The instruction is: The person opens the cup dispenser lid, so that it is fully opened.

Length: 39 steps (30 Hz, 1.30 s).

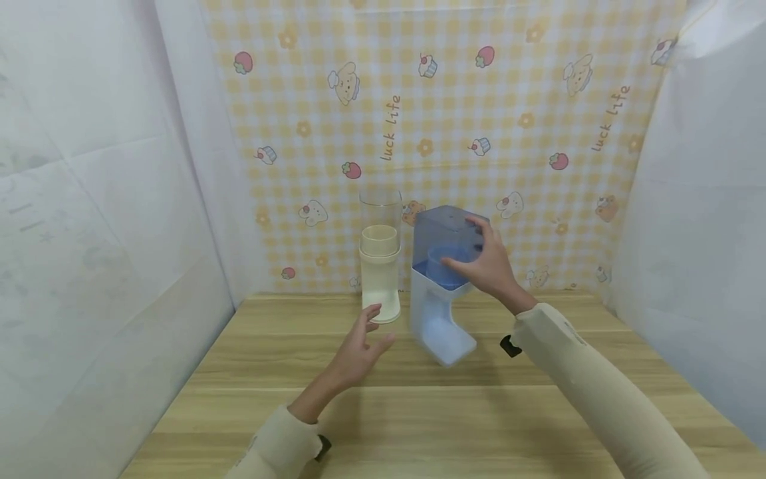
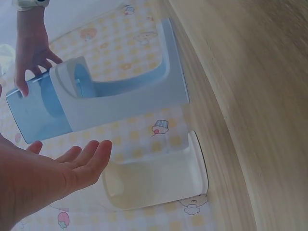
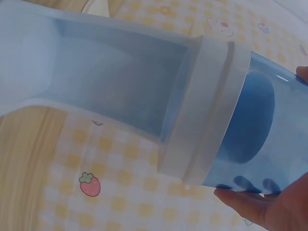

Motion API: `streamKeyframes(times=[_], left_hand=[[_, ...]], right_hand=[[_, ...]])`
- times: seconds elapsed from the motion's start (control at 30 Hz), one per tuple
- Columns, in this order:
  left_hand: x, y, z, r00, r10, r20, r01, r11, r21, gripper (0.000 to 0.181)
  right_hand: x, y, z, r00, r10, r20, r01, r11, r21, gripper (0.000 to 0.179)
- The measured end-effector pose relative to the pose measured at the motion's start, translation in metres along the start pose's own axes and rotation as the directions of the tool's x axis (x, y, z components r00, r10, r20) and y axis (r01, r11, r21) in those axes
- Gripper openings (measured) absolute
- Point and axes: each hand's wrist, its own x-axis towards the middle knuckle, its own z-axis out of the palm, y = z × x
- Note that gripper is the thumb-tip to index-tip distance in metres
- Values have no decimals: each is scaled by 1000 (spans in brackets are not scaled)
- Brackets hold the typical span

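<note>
A pale blue dispenser [image 1: 426, 313] has a curved stand, a flat foot and a see-through blue container [image 1: 432, 229] on top. My right hand [image 1: 487, 265] grips this container from the right side, thumb in front and fingers on the far side. In the right wrist view, fingertips press against the container's wall [image 3: 293, 115]. To the left stands a cream dispenser [image 1: 378, 276] of similar build, with a clear top. My left hand [image 1: 357, 352] is in front of its foot, fingers spread and holding nothing. In the left wrist view, the blue stand [image 2: 125, 108] lies beyond my left fingers.
Both dispensers are at the back of a wooden table [image 1: 269, 372], close before a yellow checked cloth [image 1: 455, 113] with printed cartoons. White sheets [image 1: 108, 219] hang on the left and right sides. Dark straps [image 1: 510, 346] show at my cuffs.
</note>
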Motion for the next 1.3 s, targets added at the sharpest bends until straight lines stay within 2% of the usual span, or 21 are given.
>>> streamKeyframes(times=[0.43,0.6,0.77,0.97,1.17,1.3], left_hand=[[2,-4,-4,1000,-10,-7,10,1000,-16,67],[1,-4,-7,1000,-2,-11,2,1000,-11,70],[0,-2,-10,1000,-2,-17,2,1000,-8,69],[-1,-2,-13,1000,-17,-4,17,1000,-25,70],[-2,-2,-16,1000,-20,15,21,998,-61,79],[-2,0,-18,999,15,40,-11,996,-86,84]], right_hand=[[-17,-3,-9,993,-64,94,47,984,170,92],[-22,-7,-13,986,-70,153,33,973,230,95],[-26,-8,-14,975,-118,188,58,954,295,96],[-30,-9,-14,958,-203,202,114,917,383,96],[-35,-14,-12,945,-236,226,116,887,446,98],[-36,-15,-9,924,-301,236,139,839,527,99]])
